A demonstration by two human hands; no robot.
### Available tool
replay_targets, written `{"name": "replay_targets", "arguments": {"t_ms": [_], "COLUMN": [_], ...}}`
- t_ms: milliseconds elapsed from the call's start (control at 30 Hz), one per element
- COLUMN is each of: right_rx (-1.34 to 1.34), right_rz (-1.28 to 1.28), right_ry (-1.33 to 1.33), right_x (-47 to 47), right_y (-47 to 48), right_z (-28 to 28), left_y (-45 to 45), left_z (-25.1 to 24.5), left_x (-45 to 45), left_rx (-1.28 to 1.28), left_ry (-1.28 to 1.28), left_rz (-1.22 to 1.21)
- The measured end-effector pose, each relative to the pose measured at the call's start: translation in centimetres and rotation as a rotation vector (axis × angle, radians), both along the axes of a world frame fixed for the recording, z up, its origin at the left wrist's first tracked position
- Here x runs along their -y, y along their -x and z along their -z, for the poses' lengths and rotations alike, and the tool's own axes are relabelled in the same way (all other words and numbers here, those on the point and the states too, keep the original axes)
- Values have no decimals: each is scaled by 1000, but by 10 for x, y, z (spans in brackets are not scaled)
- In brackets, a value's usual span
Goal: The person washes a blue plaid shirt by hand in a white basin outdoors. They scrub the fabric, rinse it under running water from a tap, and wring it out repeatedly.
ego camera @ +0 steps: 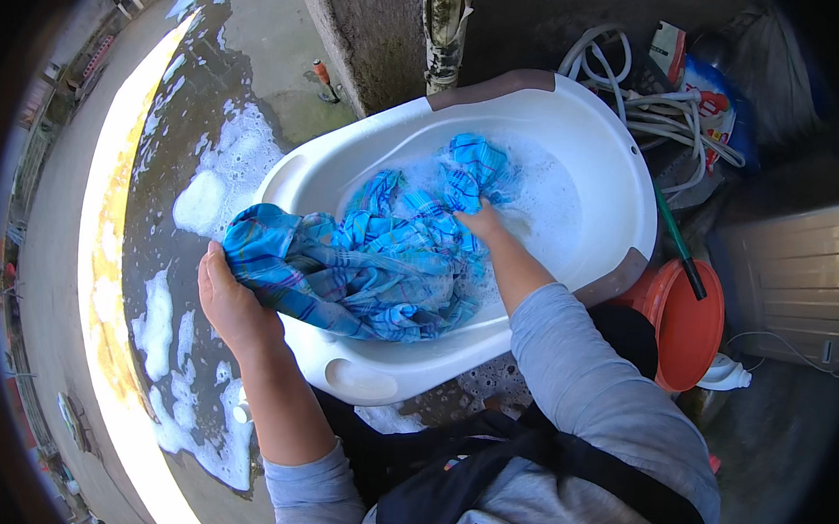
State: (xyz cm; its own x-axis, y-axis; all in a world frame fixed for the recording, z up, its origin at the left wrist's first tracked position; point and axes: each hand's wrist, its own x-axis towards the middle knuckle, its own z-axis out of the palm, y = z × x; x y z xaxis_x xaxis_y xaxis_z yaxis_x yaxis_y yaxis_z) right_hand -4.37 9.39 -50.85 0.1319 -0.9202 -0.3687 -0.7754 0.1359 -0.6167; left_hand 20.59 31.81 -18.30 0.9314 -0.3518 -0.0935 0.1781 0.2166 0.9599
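A wet blue plaid cloth lies bunched in a white plastic tub that holds sudsy water. At the tub's left end my left hand grips one end of the cloth, raised over the rim. My right hand is closed on a bunched part of the same cloth above the foamy water near the tub's middle. The fingertips of my right hand are partly hidden by the folds. Between my hands the cloth sags in loose folds.
Foam and water cover part of the concrete floor at left. A concrete pillar and a pipe stand behind the tub. To the right are a coiled hose, a red bucket, a green pole and a plastic bin.
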Motion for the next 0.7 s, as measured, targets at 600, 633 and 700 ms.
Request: {"name": "replay_targets", "arguments": {"t_ms": [600,633,700], "right_rx": [-607,-606,-625], "right_rz": [-704,-705,-691], "right_ry": [1170,1218,1249], "right_x": [108,110,110], "right_y": [63,66,71], "right_z": [-377,-386,-394], "left_y": [-6,-6,-3], "left_z": [25,26,33], "left_x": [4,5,9], "left_rx": [53,51,60], "left_ry": [-128,-150,-152], "left_rz": [44,39,62]}}
